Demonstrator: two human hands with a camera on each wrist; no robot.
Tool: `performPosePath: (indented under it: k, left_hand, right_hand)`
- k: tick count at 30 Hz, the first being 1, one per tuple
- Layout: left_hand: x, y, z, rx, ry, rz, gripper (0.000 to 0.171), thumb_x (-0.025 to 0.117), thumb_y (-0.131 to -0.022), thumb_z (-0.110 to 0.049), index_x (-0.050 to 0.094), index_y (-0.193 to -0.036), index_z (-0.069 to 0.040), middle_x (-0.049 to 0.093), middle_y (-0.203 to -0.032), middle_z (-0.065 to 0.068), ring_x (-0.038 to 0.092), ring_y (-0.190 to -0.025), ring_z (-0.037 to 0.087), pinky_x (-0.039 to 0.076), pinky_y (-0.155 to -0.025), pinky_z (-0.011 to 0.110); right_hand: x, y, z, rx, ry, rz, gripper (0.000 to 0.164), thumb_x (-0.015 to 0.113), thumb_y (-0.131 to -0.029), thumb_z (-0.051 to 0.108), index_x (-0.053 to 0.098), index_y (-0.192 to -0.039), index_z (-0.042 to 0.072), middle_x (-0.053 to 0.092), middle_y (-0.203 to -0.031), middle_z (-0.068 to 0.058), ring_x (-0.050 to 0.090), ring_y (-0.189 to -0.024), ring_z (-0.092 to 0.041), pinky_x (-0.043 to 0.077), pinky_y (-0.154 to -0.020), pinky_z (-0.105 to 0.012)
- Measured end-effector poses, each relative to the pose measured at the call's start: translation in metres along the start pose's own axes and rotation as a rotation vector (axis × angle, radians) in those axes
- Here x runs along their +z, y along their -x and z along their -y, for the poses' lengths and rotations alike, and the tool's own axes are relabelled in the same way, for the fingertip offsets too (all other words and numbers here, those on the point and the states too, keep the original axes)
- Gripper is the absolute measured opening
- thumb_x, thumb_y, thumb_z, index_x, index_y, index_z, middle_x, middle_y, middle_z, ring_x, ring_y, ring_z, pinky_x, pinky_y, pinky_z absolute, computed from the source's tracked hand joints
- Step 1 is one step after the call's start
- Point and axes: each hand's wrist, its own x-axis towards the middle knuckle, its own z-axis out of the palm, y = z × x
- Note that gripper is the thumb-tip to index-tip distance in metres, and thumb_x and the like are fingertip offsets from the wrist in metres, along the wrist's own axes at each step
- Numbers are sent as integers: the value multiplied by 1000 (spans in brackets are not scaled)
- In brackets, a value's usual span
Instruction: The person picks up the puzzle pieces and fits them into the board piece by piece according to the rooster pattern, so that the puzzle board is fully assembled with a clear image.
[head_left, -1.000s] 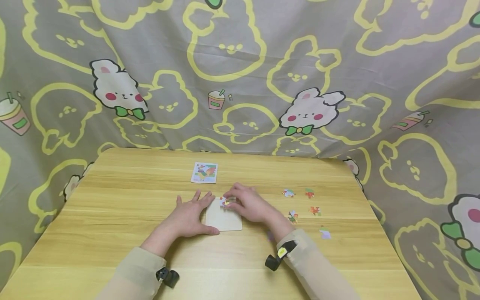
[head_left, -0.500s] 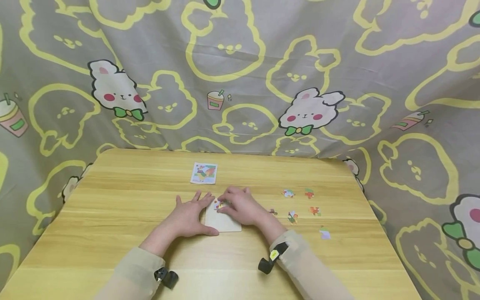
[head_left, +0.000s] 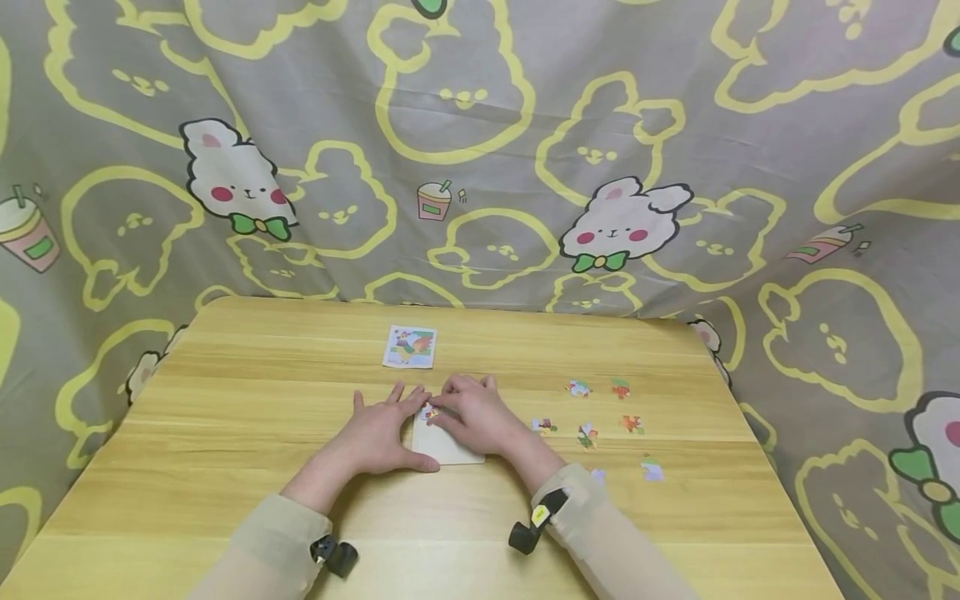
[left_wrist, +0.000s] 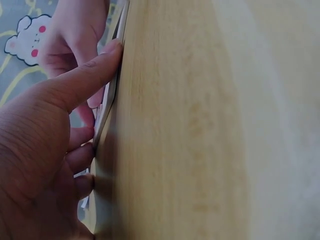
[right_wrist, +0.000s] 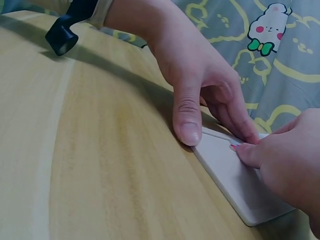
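Observation:
A square white puzzle board point(head_left: 450, 446) lies on the table in front of the person. The left hand point(head_left: 381, 435) rests along its left side, fingers spread, thumb point(left_wrist: 95, 67) at the near edge and fingertips toward the far corner. A small colourful jigsaw piece point(head_left: 429, 412) lies at the board's far left corner. The right hand point(head_left: 480, 417) reaches over the board and pinches this piece, touching it down beside the left fingertips. In the right wrist view the right hand point(right_wrist: 295, 160) covers nearly all of the piece point(right_wrist: 233, 147).
Several loose jigsaw pieces lie right of the board, among them a red and green piece point(head_left: 621, 388) and a lilac piece point(head_left: 652, 471). A picture card point(head_left: 410, 347) with a colourful bird lies beyond the board. A patterned curtain point(head_left: 495, 167) surrounds the table point(head_left: 247, 375).
The right hand has moved left across the board with the jigsaw piece, bringing it to the far left corner. Loose pieces that its forearm covered now show. The left hand has stayed in place.

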Motion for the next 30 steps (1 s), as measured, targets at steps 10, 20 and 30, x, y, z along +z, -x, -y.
performPosePath:
  k: [10, 20, 30]
  left_hand:
    - [2, 0, -3, 2, 15, 7, 122, 80, -70, -81, 41, -164, -14, 34, -169, 5, 24, -157, 39, 0, -106, 89]
    - [0, 0, -7, 53, -98, 13, 118, 70, -76, -87, 42, -164, -13, 35, -169, 6, 25, -157, 39, 13, -104, 91]
    - [1, 4, -2, 94, -133, 12, 105, 63, -82, -86, 44, -164, -23, 33, -171, 1, 25, -156, 42, 19, -102, 91]
  right_hand:
    - [3, 3, -1, 31, 56, -69, 33, 69, -104, 41, 80, -127, 20, 62, -106, 8, 59, -100, -9, 34, -85, -41]
    - [-3, 12, -8, 62, -45, -102, 33, 68, -105, 37, 80, -125, 13, 66, -108, 7, 62, -97, -9, 34, -88, -41]
    - [-40, 41, -31, 78, -116, -150, 31, 71, -104, 32, 79, -123, 9, 68, -113, 4, 64, -100, -14, 35, -91, -44]
